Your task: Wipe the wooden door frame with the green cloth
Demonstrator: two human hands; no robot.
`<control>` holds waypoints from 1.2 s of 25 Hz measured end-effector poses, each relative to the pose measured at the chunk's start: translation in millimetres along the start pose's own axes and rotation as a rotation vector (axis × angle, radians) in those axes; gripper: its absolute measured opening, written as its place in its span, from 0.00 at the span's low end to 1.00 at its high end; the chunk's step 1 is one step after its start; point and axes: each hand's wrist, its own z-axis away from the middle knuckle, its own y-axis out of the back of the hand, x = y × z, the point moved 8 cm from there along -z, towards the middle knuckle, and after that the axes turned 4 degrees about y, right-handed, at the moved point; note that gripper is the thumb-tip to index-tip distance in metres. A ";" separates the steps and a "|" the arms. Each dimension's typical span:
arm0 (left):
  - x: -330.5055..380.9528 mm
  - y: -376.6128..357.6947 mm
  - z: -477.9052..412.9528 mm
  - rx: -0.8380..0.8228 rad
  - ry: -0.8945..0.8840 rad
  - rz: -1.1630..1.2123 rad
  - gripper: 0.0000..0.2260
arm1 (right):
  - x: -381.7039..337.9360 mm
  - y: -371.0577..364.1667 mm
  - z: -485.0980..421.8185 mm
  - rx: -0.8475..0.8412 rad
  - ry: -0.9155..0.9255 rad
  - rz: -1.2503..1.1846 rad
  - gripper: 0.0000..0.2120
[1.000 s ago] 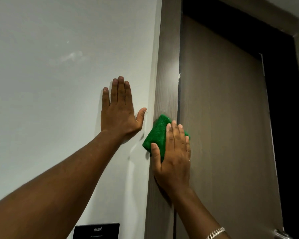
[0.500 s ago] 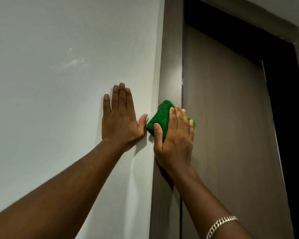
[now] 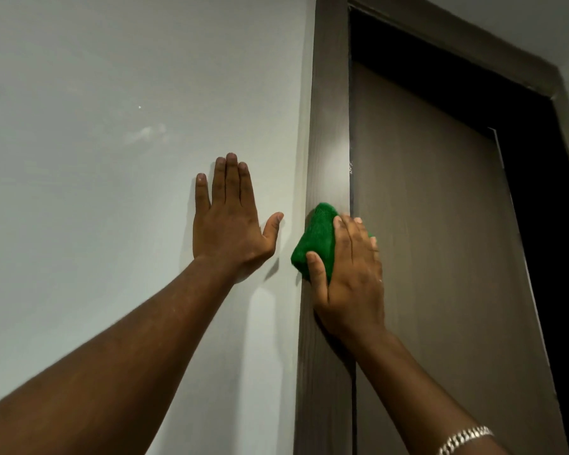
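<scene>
While both arms reach up and forward, the scene reads as follows.

Left hand: the left hand (image 3: pixel 229 221) lies flat and open against the pale grey painted wall (image 3: pixel 96 159), fingers together pointing up, thumb spread toward the frame; its grip is wide and holds nothing.

Right hand: the right hand (image 3: pixel 350 274) presses palm-first on the folded bright green cloth (image 3: pixel 316 238), fingers laid over it and thumb along its lower left edge; its grip holds the cloth against the wood.

Cloth: it sits on the brown wood-grain vertical door frame (image 3: pixel 329 110), its left corner overhanging onto the wall side.

Door: the brown flat door panel (image 3: pixel 440 257) stands just right of the frame, with a dark gap beyond it.

Wrist: a silver chain-link bracelet (image 3: pixel 465 438) circles the right wrist.

Writing: none legible.
</scene>
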 end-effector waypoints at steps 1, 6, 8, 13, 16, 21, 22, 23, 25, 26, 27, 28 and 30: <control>0.0 0.0 1.5 0.000 0.002 0.004 0.41 | 0.3 0.5 -14.4 0.016 -0.069 -0.013 0.33; 0.1 1.1 2.3 -0.015 -0.005 0.016 0.41 | -15.9 -4.5 6.3 -0.041 0.092 0.016 0.33; 0.9 1.5 2.9 -0.016 -0.010 0.016 0.41 | -3.8 -2.7 -3.1 -0.025 0.050 -0.017 0.33; -1.2 3.5 4.2 -0.031 -0.008 0.019 0.40 | -15.2 -4.7 4.2 -0.056 0.101 0.034 0.34; 0.4 3.8 9.8 -0.028 -0.007 0.025 0.39 | -1.7 -1.0 3.1 -0.050 0.058 -0.008 0.33; -4.8 4.7 28.6 -0.047 -0.011 0.033 0.39 | -22.2 -5.0 26.4 -0.117 0.113 0.054 0.34; -6.5 5.6 35.0 -0.051 -0.018 0.027 0.39 | -21.1 -5.1 38.4 -0.140 0.153 0.058 0.35; -7.7 5.8 41.3 -0.053 -0.022 0.024 0.39 | -14.7 -3.6 38.3 -0.134 0.130 0.049 0.35; -10.8 5.8 54.9 -0.060 -0.020 0.014 0.38 | -8.1 -1.3 23.5 -0.095 -0.016 0.040 0.35; -12.8 5.6 60.5 -0.060 -0.018 0.007 0.38 | -12.3 -2.2 20.7 -0.100 -0.047 0.047 0.36; -15.0 5.3 65.8 -0.064 -0.019 0.003 0.39 | -19.2 -3.4 25.7 -0.115 -0.002 0.067 0.36; -17.2 5.2 70.9 -0.070 -0.022 -0.001 0.38 | -23.5 -4.6 36.6 -0.143 0.071 0.076 0.36; -21.0 5.4 80.8 -0.076 -0.025 -0.015 0.38 | -20.0 -3.1 56.2 -0.178 0.141 0.066 0.36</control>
